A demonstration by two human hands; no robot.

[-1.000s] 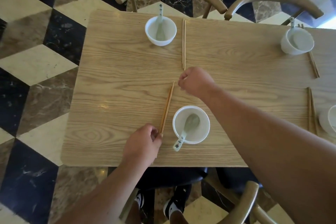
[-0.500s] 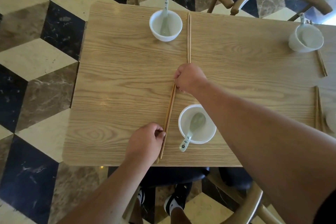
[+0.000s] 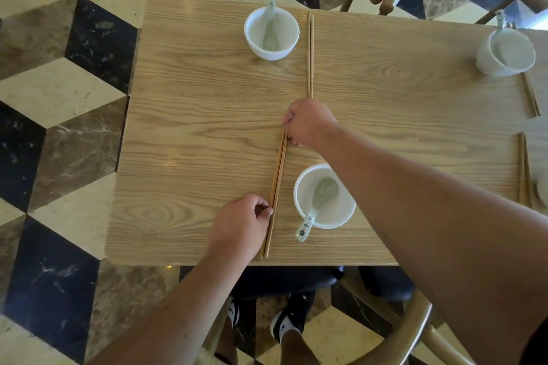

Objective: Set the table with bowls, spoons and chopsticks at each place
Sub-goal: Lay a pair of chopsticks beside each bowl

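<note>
Now my right hand (image 3: 308, 124) joins my left hand (image 3: 237, 225), fingers clamped on the chopsticks (image 3: 277, 178), tips hidden; fourth bowl (image 3: 543, 191) cut off.

1. I see the left hand (image 3: 240, 225) pinching the near chopsticks (image 3: 277, 184) close to the table (image 3: 192, 127) edge.
2. The right hand (image 3: 308, 123) grips their far end.
3. Just right of them sits the near bowl (image 3: 345, 212), with a spoon (image 3: 321, 197) inside.
4. The far bowl (image 3: 286, 38) and far chopsticks (image 3: 310, 53) lie opposite.

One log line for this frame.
left hand: holds chopsticks near end | right hand: holds far end | near bowl: spoon inside
</note>
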